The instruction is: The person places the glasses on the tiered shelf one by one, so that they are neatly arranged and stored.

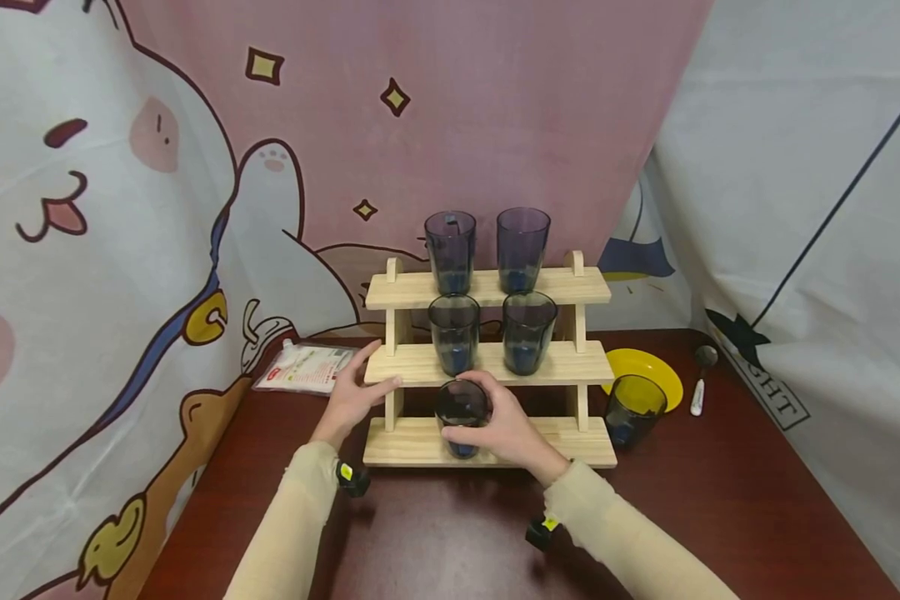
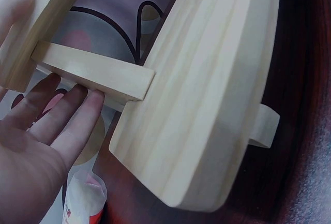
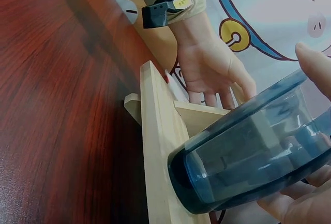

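My right hand (image 1: 508,422) grips a dark tinted drinking glass (image 1: 459,404) from its right side, thumb in front. The glass stands over the lowest tier of a three-tier wooden display rack (image 1: 405,442); in the right wrist view its base (image 3: 189,190) meets the board. At the rack's left end is my left hand (image 1: 351,400), its thumb on the middle tier's edge. In the left wrist view the rather straight fingers (image 2: 77,125) touch the side upright (image 2: 93,69). Two glasses stand on the middle tier, and two purplish ones on the top tier.
Right of the rack, another tinted glass (image 1: 634,412) stands in front of a yellow plate (image 1: 663,379). Farther right lies a spoon (image 1: 699,387) with a white handle. A white package (image 1: 303,368) lies behind my left hand. Printed cloth (image 1: 495,125) hangs behind the dark red table (image 1: 435,533).
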Demonstrator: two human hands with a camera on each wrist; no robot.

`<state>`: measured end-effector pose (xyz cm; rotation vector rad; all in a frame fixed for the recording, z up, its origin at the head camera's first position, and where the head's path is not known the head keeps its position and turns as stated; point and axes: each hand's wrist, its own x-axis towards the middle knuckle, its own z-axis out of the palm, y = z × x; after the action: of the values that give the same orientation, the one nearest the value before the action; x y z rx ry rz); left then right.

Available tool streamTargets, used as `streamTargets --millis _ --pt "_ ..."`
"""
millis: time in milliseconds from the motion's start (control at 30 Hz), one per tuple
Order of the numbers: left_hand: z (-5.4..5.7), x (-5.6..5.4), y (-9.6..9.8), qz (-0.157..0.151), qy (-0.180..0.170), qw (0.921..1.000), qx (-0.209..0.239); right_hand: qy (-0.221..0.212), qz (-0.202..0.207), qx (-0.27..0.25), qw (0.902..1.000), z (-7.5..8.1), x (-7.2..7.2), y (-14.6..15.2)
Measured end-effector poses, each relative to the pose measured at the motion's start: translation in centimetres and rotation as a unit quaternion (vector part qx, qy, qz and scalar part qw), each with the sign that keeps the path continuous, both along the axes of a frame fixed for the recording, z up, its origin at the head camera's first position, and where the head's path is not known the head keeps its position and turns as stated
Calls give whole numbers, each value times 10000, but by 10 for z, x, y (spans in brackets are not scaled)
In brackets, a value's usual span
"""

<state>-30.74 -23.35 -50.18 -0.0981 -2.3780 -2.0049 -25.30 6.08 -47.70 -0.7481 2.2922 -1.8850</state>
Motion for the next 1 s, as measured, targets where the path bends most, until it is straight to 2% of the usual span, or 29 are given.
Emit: streamTargets --millis 667,1000 --pt "-1 -1 -1 -105 -48 9999 59 317 -463 585 9967 2 9 -2" --pt "0 1 0 -39 21 10000 81 587 -393 900 9934 8 22 34"
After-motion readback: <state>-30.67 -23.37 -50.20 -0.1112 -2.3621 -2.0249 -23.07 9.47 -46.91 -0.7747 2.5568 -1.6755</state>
